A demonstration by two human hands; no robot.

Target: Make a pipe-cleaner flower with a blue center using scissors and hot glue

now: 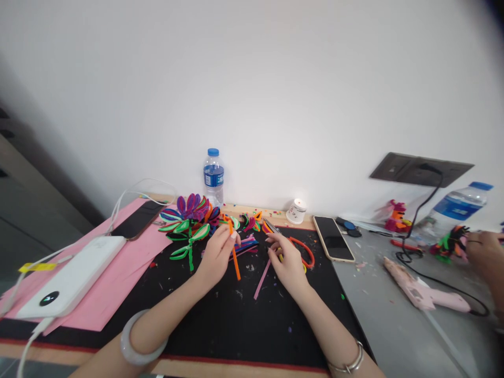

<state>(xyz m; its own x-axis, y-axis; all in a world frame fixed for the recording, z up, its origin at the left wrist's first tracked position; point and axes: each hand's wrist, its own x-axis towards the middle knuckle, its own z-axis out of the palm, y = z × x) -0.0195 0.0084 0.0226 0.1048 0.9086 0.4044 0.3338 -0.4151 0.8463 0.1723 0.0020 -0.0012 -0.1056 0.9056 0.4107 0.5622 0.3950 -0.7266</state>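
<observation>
My left hand point(219, 249) is closed, pinching an upright orange pipe cleaner point(236, 264) between thumb and fingers. To its right, my right hand point(289, 261) has curled fingers with the tips close together; what they hold is unclear. A pink pipe cleaner point(261, 282) slants down from below those fingertips. Behind my right hand lie scissors with a red-orange handle point(310, 255), partly hidden. More pipe cleaners point(249, 244) in blue, purple and pink lie between my hands. Left of my left hand is a pipe-cleaner flower point(191, 231) with purple petals and green leaves.
On the left are pink sheets point(98, 304), a white power bank point(74, 275) with cables and a dark phone point(137, 219). Behind stand a water bottle point(213, 178) and a paper cup point(296, 211). Rightward lie another phone point(334, 239) and a glue gun point(423, 291); another person's hand point(484, 254) shows.
</observation>
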